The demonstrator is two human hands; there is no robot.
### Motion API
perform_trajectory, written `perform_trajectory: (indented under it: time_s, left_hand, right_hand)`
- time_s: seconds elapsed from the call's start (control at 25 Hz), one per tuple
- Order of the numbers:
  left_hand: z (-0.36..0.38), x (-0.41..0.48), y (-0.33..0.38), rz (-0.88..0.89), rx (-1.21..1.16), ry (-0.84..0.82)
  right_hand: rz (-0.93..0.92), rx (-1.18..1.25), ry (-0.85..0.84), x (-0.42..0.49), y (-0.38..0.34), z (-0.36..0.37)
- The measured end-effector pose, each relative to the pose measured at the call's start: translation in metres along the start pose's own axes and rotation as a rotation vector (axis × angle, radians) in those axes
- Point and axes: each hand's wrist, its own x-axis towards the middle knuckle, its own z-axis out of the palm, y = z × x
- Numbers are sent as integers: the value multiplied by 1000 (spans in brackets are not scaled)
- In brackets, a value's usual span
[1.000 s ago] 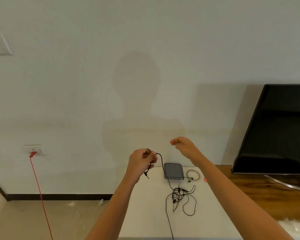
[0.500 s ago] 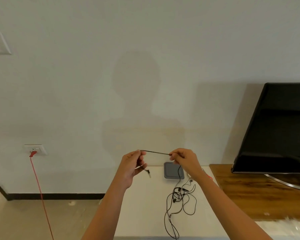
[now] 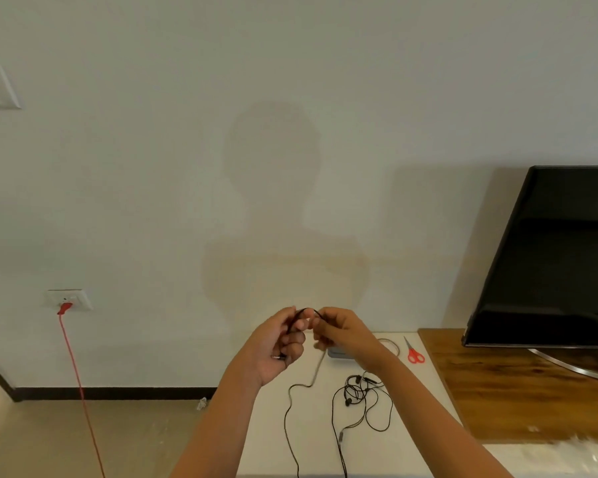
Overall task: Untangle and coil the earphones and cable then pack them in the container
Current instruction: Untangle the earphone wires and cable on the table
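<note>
Snagging is what I am worrying about: the cable (image 3: 307, 309) is dropping from my right hand (image 3: 342, 334) onto the white table (image 3: 266, 443), near the knotted earphones (image 3: 359, 395), and a hasty pull could drag it into that knot. Both hands are raised over the table's far end. My left hand (image 3: 277, 343) is pinching one end of a short arch of cable and the right is pinching the other. That arch is running left to right, while the rest is lying lengthwise toward me, leaving view at the near edge. The grey container (image 3: 334, 353) is sitting partly hidden behind my right hand.
</note>
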Motion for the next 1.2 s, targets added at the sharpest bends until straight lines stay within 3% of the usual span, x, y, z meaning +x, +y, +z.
perform_trajectory:
  time_s: [0.16,0.36,0.56,0.88,1.04,1.2]
  left_hand:
    - [-6,-12,0,-3,-265,-154]
    - [-1,-15,-5,141,-158,-177]
    - [4,-2,-4,414,-6,-106]
    - [-14,11,20,761,573,114]
    - [-21,13,24,673,781,52]
    - [-18,16,11,484,798,-55]
  right_hand:
    - [-4,204,71,-9,15,0]
    - [-21,346,230,-8,24,8]
    - [20,9,190,-23,31,36]
    - [84,-257,80,-70,17,52]
    - [-115,-362,187,-51,-17,21]
    - [-252,-428,283,-8,-50,-9]
